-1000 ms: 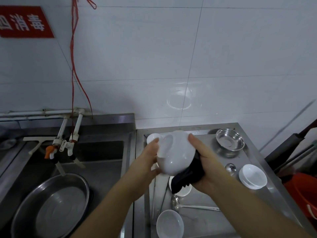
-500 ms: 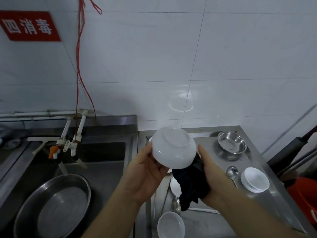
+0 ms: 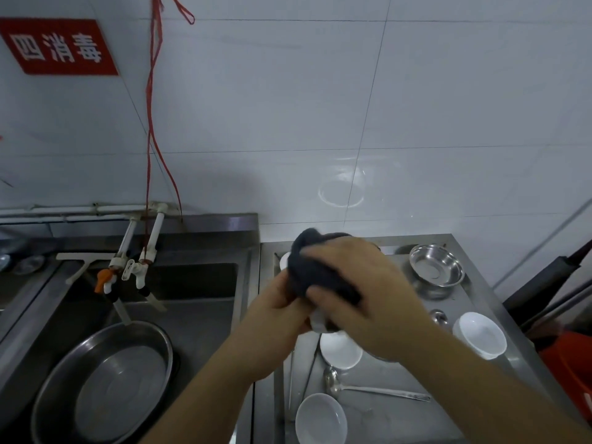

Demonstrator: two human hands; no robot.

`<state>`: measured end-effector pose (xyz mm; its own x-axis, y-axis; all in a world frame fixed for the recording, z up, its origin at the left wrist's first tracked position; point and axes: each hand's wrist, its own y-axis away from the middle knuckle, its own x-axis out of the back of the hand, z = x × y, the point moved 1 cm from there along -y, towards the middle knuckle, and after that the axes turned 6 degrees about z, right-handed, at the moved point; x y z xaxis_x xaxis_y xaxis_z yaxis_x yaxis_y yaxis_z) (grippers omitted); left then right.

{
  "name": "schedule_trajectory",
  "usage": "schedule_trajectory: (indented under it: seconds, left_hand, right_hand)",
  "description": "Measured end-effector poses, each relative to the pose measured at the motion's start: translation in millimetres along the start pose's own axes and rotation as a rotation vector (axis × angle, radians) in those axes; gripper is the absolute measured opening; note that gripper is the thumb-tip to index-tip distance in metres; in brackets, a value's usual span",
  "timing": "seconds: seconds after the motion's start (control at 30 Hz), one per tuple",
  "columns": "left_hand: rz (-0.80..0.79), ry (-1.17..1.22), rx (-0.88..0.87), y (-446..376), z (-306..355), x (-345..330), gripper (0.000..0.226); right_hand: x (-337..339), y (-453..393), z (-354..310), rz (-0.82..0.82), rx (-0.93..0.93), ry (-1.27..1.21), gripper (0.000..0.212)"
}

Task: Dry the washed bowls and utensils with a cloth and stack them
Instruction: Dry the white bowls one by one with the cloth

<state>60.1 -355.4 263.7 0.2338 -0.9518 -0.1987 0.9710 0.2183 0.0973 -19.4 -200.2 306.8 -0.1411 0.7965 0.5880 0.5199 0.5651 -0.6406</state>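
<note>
Both hands are up over the steel desk (image 3: pixel 474 376) right now, working on one white bowl (image 3: pixel 317 322). You can barely see it, just a sliver of white poking out low between the hands, because the dark cloth (image 3: pixel 315 272) is bunched all over it. The right hand (image 3: pixel 362 293) is spread over the top of the cloth with its fingers (image 3: pixel 323 251) curled down around the bundle, so it's gripping cloth and bowl together. The left hand (image 3: pixel 275 310) comes in from below and left, its fingers wrapped up under the cloth-covered bowl; the fingertips themselves are hidden, so I can't say exactly how they sit.

On the desk underneath: a white dish (image 3: pixel 341 350) right below the hands, another white dish (image 3: pixel 321 419) near the front edge, and a metal ladle (image 3: pixel 368 387) lying between them with its handle pointing right. Over to the right there's a stack of small white bowls (image 3: pixel 479 335), and behind that a steel bowl (image 3: pixel 436 265) sitting on something else steel near the wall. A bit of another white rim (image 3: pixel 283 260) peeks out behind the cloth.

Left side is the sink (image 3: pixel 192 283) with a big round steel pan (image 3: pixel 102 382) in it, taps (image 3: pixel 134 267) above, a red string (image 3: pixel 150 123) hanging down the tiled wall, and a red sign (image 3: pixel 59 48) top left.
</note>
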Motion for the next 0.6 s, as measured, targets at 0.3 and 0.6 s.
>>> schedule_trajectory:
  seconds: [0.3,0.6]
  left_hand:
    - [-0.150,0.005,-0.042,7,-1,-2,0.034]
    - [-0.157,-0.210,-0.175,7,7,-13,0.024]
  right_hand:
    - [2,-6,33,0.072,-0.557,-0.407,0.029]
    - [-10,9,29,0.224,-1.248,-1.122,0.055]
